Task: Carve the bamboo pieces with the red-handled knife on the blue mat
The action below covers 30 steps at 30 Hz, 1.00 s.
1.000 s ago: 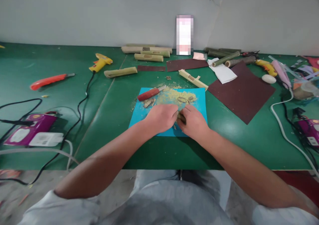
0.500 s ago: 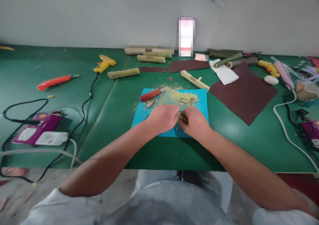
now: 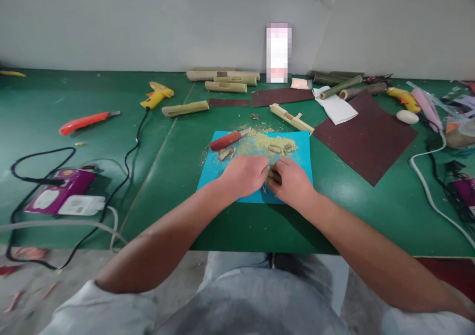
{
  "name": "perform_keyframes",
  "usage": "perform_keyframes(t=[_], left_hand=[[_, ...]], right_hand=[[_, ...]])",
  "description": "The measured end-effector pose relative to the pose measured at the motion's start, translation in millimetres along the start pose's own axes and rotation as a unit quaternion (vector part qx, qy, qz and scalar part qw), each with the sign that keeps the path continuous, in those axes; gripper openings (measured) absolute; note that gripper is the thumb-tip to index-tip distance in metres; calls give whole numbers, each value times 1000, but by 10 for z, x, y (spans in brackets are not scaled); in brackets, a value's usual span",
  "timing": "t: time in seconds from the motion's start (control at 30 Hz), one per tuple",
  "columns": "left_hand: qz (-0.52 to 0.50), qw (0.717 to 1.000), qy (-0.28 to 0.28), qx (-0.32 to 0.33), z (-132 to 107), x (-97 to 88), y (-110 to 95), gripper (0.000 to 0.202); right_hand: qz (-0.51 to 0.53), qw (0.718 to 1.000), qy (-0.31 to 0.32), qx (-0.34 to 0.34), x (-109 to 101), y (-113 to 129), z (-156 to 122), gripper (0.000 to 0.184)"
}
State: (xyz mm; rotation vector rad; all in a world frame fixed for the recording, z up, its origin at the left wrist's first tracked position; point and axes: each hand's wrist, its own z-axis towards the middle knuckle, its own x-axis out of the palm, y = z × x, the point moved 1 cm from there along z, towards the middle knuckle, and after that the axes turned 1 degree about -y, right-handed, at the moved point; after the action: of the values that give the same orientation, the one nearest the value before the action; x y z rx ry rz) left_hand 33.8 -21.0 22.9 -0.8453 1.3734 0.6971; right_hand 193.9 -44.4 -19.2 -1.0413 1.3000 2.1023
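Holding a small bamboo piece point(image 3: 275, 175) over a blue sheet point(image 3: 305, 163) on the counter point(image 3: 174, 162)
Red-handled knife point(image 3: 225, 141) on the sheet's left; left hand point(image 3: 245, 175), grip curled round one end; pale shavings point(image 3: 279, 142) beyond; right hand point(image 3: 293, 181), grip pinching the other end.

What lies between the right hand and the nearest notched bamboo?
In the head view, from the right hand to the bamboo: yellowish shavings with two brownish pieces on the blue sheet, then a sliver of table.
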Motion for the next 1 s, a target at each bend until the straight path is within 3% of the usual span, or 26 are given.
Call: perform_keyframes(t=[0.37,0.77,1.0], left_hand=[[-29,999,19,-12,-44,-25,12,27],[5,1000,-5,-8,-22,-20,-5,25],[6,999,40,-11,-71,-51,-20,26]], right_hand=[[10,1000,-1,11,18,-16,-16,19],[9,1000,-4,6,37,-14,-14,18],[0,1000,-2,1,20,-12,-15,20]])
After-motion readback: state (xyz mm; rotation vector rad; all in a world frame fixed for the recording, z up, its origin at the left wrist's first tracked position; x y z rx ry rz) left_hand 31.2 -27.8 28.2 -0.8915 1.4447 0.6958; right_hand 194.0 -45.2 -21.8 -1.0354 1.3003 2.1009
